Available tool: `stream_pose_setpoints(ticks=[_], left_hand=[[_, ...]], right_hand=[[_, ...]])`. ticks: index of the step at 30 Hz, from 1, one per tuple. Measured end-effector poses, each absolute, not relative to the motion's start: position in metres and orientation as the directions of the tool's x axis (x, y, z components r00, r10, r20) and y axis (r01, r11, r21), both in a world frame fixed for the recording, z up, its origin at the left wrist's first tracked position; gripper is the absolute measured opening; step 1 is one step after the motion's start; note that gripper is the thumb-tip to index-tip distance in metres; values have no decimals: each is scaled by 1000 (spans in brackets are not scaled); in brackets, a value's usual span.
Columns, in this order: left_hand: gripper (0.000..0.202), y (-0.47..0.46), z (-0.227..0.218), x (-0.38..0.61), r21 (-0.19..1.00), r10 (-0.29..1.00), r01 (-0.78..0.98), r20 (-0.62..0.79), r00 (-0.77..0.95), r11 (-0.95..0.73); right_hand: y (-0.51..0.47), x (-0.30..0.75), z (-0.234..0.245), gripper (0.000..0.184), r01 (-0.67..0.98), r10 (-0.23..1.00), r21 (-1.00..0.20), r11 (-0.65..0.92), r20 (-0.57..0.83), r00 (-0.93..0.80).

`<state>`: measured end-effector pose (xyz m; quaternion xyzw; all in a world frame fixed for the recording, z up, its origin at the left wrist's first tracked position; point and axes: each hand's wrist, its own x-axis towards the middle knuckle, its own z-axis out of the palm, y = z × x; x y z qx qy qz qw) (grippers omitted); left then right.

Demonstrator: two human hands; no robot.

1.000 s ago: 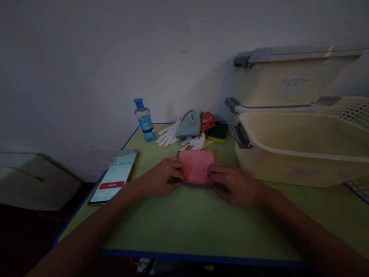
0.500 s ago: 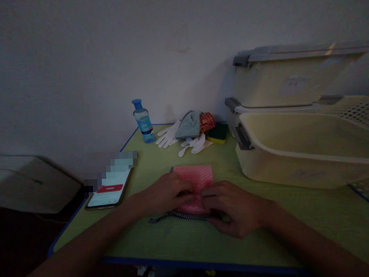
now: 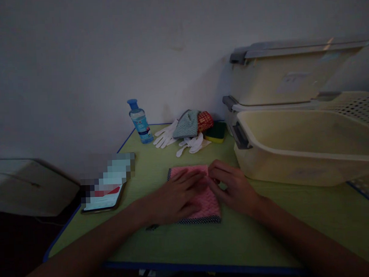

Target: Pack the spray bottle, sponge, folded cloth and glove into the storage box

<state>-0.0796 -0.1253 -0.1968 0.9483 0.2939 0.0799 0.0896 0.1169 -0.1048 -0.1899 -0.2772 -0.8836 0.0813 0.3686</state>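
Observation:
A pink mesh cloth [image 3: 208, 204] with a dark checked border lies flat on the green table [image 3: 236, 241] in front of me. My left hand [image 3: 174, 197] rests flat on the cloth's left half, fingers stretched out toward its far edge. My right hand [image 3: 233, 185] lies open at the cloth's right side, fingertips touching its far right part. Neither hand grips anything.
A phone [image 3: 106, 189] lies at the left table edge. At the back stand a blue-capped bottle [image 3: 138, 122], white gloves [image 3: 169, 136], a pile of folded cloths [image 3: 193, 124] and a sponge [image 3: 216, 133]. A cream plastic tub [image 3: 300, 150] and stacked bins [image 3: 291, 76] fill the right side.
The cloth was pulled nearer to me and spread flat. Both hands let go of its near edge and now lie open on it.

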Motion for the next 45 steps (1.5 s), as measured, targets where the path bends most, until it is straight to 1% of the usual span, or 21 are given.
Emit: stream_pose_setpoints(ticks=[2, 3, 6, 8, 10, 13, 16, 19, 23, 29, 32, 37, 39, 41, 42, 45], left_hand=[[56, -124, -198, -80, 238, 591, 562, 66, 804, -792], [60, -124, -199, -81, 245, 597, 568, 55, 801, -785], [58, -123, -198, -80, 244, 600, 574, 43, 799, -782], [51, -123, -196, -79, 245, 602, 574, 52, 797, -781], [50, -123, -195, -78, 259, 596, 563, 70, 800, -785], [56, -122, -196, -77, 275, 582, 542, 89, 809, -794], [55, -120, -199, -77, 258, 571, 536, 82, 817, -804], [57, -118, -200, -78, 255, 581, 548, 73, 811, -797], [67, -118, -200, -79, 265, 595, 559, 77, 800, -786], [81, -120, -201, -89, 232, 668, 643, 44, 743, -730], [86, -119, -201, -95, 211, 662, 644, 15, 750, -735], [87, -114, -202, -98, 184, 645, 634, 2, 764, -751], [86, -113, -202, -98, 173, 654, 644, 0, 757, -745], [85, -111, -202, -97, 162, 676, 666, 8, 737, -728], [84, -110, -202, -96, 158, 693, 682, 16, 721, -714], [78, -108, -205, -94, 153, 767, 754, 49, 639, -638]], right_hand=[[-103, 116, -190, 19, 440, 567, -362, 821, 608, -556], [-103, 115, -190, 18, 442, 574, -372, 816, 605, -551], [-105, 110, -193, 15, 430, 591, -406, 806, 560, -581], [-108, 105, -196, 23, 439, 608, -423, 792, 494, -621], [-111, 101, -201, 38, 466, 618, -416, 781, 411, -670], [-113, 96, -209, 57, 513, 608, -342, 787, 290, -739], [-112, 96, -212, 68, 554, 607, -257, 792, 221, -764], [-110, 99, -212, 73, 592, 626, -209, 778, 188, -757], [-110, 104, -211, 75, 627, 653, -185, 757, 184, -735], [-110, 113, -215, 82, 630, 655, -186, 754, 148, -741], [-109, 117, -215, 85, 614, 640, -195, 765, 123, -758], [-109, 121, -209, 93, 585, 616, -235, 776, 86, -783], [-109, 121, -204, 92, 573, 611, -247, 781, 116, -783], [-109, 120, -198, 83, 545, 593, -251, 800, 187, -783], [-110, 120, -195, 73, 523, 575, -251, 814, 230, -785], [-111, 119, -188, 31, 450, 509, -242, 860, 332, -794]])
